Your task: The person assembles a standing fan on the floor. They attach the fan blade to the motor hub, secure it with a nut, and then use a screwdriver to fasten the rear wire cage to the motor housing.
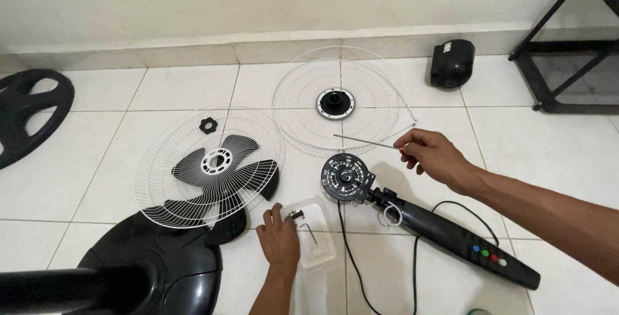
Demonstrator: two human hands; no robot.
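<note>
- The right hand (433,155) is closed in a pinch around the red handle end of a long thin screwdriver (367,141), whose metal shaft runs out to the left, roughly level, above the floor.
- The shaft's tip ends over the lower edge of a white wire fan guard (303,96) that lies flat on the tiles with a black round hub at its centre.
- Just below the screwdriver lies the fan's motor head (347,177), round, black and uncovered, joined to a black control neck (464,241) with coloured buttons; a black cord (351,257) trails from it toward the bottom edge.
- The left hand (278,236) rests palm down with fingers loosely curled, fingertips touching small metal parts in a clear plastic tray (322,250); whether it actually grips one is unclear.
- A small dark hex key lies in the same tray, just right of the fingers.
- To the left, a second white wire guard (155,179) lies over the black fan blade (267,183), with a small black nut (207,125) on it.
- The round black fan base (167,270) sits at bottom left, touching that guard's lower edge.
- A black motor cover (451,63) stands near the wall.
</note>
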